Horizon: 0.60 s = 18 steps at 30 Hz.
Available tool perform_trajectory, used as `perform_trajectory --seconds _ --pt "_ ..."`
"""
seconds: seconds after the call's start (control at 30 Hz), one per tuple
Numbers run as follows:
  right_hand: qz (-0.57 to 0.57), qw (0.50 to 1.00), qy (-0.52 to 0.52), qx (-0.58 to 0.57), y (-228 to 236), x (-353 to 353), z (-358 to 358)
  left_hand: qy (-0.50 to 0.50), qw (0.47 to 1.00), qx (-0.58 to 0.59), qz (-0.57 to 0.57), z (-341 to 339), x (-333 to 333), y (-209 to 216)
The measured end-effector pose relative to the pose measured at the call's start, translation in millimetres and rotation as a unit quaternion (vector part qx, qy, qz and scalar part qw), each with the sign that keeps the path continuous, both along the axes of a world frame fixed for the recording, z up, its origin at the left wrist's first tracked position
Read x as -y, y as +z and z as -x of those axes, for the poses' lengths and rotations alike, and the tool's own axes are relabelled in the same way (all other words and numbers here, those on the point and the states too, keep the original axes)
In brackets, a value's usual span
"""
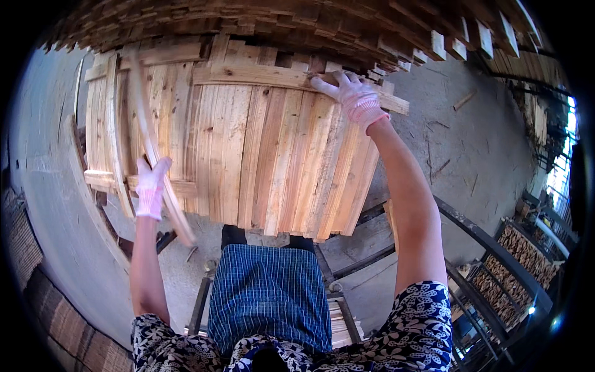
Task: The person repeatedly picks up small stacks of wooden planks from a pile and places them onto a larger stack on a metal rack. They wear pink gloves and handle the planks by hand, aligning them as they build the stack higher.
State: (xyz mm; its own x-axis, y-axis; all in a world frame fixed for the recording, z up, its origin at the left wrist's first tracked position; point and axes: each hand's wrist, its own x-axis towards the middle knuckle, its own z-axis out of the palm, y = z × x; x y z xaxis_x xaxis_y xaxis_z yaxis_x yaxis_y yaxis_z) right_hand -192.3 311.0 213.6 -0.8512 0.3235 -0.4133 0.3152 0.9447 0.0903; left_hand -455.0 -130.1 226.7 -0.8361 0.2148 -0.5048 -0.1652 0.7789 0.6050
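Note:
In a pale, pink-cuffed work glove, my left hand (150, 189) is closed around a long narrow wooden strip (144, 118). The strip slants over the left part of a row of pale boards (242, 149) laid side by side, and its edges are blurred. My right hand (354, 96), gloved alike, lies at the far right of the boards with its fingers apart. It touches a wooden crosspiece (254, 76) that runs across their far ends; its fingertips are partly hidden. Another narrow strip (113, 124) lies across the boards left of my left hand.
Stacked timber (260, 22) rises along the far side, with board ends jutting out at the right. A dark metal frame (489, 248) stands at the right. Wood scraps (463, 100) lie on the concrete floor. A blue checked cloth (269, 291) covers my lap.

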Motion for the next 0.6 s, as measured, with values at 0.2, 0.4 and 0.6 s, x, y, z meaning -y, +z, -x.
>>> perform_trajectory --seconds 0.2,0.4,0.6 --pt "-0.042 0.995 0.085 -0.025 7.0 18.0 15.3 0.254 0.866 0.352 -0.248 -167.8 86.1 62.9" --pt "-0.055 0.978 0.152 -0.13 11.4 14.2 29.4 0.378 0.663 0.592 -0.259 -365.0 142.8 -17.2" --pt "-0.033 0.988 0.131 -0.074 21.7 15.3 48.8 0.358 0.602 0.61 -0.371 -349.8 36.5 -87.6"
